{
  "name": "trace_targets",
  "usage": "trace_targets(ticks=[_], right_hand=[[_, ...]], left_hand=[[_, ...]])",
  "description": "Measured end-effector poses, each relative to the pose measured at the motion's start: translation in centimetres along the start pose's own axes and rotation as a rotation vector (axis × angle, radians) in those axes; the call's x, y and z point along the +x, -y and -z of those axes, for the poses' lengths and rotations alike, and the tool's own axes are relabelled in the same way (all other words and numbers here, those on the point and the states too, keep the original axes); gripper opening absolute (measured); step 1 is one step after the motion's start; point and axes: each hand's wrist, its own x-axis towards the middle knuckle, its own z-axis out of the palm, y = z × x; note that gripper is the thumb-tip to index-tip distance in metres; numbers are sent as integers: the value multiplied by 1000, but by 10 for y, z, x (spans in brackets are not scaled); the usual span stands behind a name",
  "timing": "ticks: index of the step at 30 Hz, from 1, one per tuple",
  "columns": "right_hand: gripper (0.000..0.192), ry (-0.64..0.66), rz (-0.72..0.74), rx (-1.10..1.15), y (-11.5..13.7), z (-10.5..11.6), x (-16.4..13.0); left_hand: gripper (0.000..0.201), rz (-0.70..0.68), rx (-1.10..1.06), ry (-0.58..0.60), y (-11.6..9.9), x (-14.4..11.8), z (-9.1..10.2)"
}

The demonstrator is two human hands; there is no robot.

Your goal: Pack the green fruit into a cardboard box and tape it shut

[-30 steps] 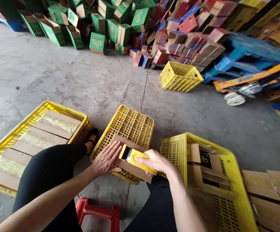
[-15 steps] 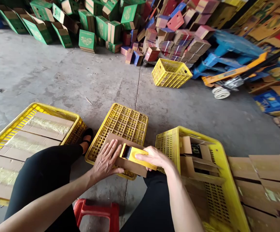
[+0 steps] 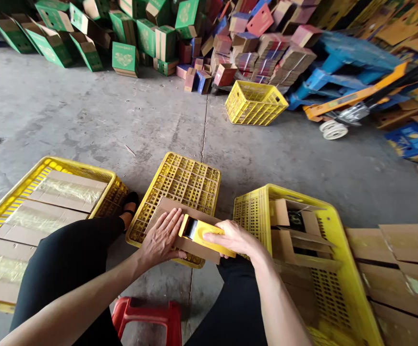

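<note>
- now left hand (image 3: 162, 239), fingers spread, presses flat on a cardboard box (image 3: 180, 229) atop an upturned yellow crate (image 3: 183, 180)
- right hand (image 3: 232, 239) grips a yellow tape dispenser (image 3: 198, 230) on the box

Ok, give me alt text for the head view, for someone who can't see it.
A seated person's left hand presses flat on a brown cardboard box lying on an upturned yellow crate, while the right hand holds a yellow tape dispenser against it. Yellow crates of cardboard flank the legs.

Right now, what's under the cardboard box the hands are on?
An upturned yellow crate bears the box. What is beneath the crate is covered.
</note>
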Motion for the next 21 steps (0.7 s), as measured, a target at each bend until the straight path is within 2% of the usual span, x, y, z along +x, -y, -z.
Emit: trace_targets(ticks=[6, 13, 17, 21], right_hand=[[50, 26, -113, 207, -25, 10, -21], [46, 36, -103, 144, -30, 9, -18], [48, 35, -110, 164, -25, 9, -17], [54, 67, -80, 245, -20, 5, -12]], left_hand=[[109, 3, -4, 15, 0, 2, -1], [104, 3, 7, 4, 1, 0, -3], [104, -69, 22, -5, 15, -1, -3], [109, -154, 57, 10, 37, 2, 6]])
